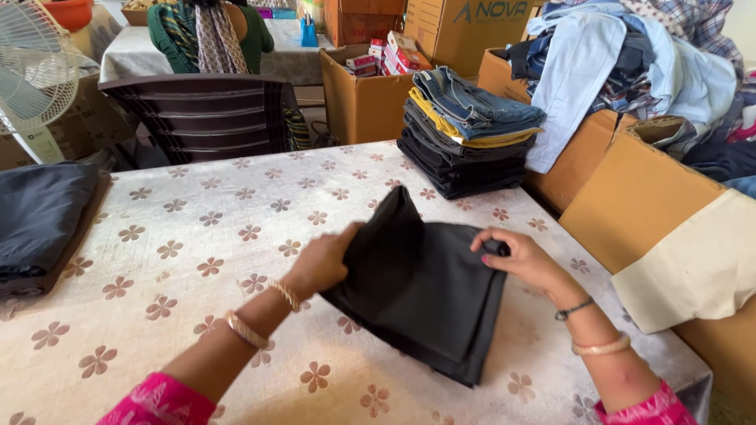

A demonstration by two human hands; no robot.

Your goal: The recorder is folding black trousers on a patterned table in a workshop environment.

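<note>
Wide table [197,260] under a cream cloth with brown flower print, filling most of the view. Beyond its far right edge, tall tan cardboard boxes [630,197], one draped with a cream cloth flap, another heaped with loose pale-blue and checked garments [630,63]. Farther back, a large brown carton [465,27] with dark blue lettering on its face, and an open brown box [358,94] holding small red-and-white packets. At the back of the table, a neat stack of folded jeans [465,134], blue on top, a yellow layer under it, dark ones below.

At the left edge, a dark folded pile [39,220], cut off by the frame. Also cut off: a white fan [31,79] at far left. Behind a dark plastic chair [205,118], another person seated, seen from the back, head out of view.

Near the table's middle right, dark folded trousers [425,299], one corner lifted into a peak. Left hand [323,264] closed on that raised left edge, fingers mostly hidden in the fabric, wrist with gold bangles. Right hand [524,260] resting on the right upper corner, fingers curled and pinching the cloth down, wrist with a thin dark band and a bangle.
</note>
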